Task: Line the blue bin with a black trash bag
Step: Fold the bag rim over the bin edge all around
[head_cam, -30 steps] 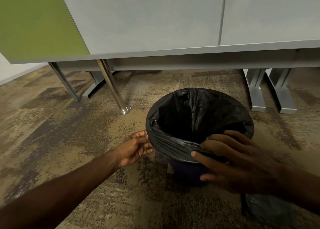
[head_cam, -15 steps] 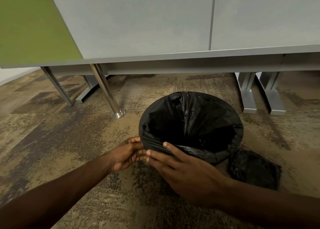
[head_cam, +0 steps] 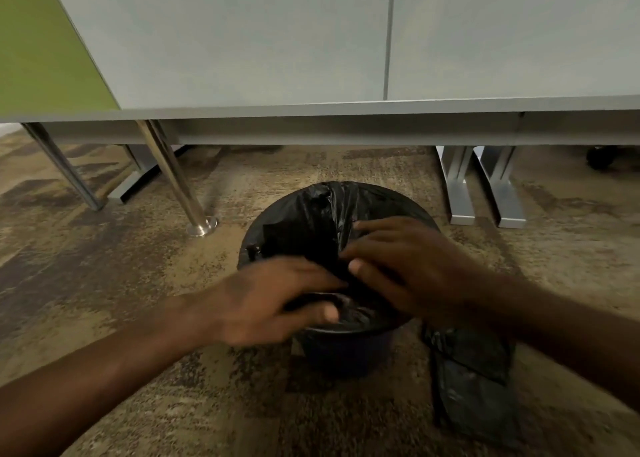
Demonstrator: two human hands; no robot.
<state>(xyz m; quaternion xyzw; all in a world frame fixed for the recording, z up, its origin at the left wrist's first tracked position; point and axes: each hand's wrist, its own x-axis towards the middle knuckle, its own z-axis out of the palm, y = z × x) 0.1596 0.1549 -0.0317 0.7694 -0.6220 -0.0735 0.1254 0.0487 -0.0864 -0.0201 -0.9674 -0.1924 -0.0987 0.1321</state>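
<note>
The blue bin (head_cam: 346, 356) stands on the carpet in front of a desk, only its dark lower wall showing. A black trash bag (head_cam: 311, 221) lines it and is folded over the rim. My left hand (head_cam: 273, 300) is blurred; its thumb is on the near rim and its fingers lie over the bag's edge, gripping the plastic there. My right hand (head_cam: 401, 266) reaches over the bin's mouth, with thumb and forefinger closed on a fold of the bag near the middle. Both hands hide the near part of the opening.
A second piece of black plastic (head_cam: 474, 387) lies crumpled on the floor right of the bin. A chrome desk leg (head_cam: 180, 186) stands to the far left, grey metal feet (head_cam: 485, 193) to the far right. The desk edge (head_cam: 346, 110) overhangs behind.
Both hands have moved up from the near left rim to over the bin's mouth. The right hand now reaches into the middle of the bag, and the view has shifted closer.
</note>
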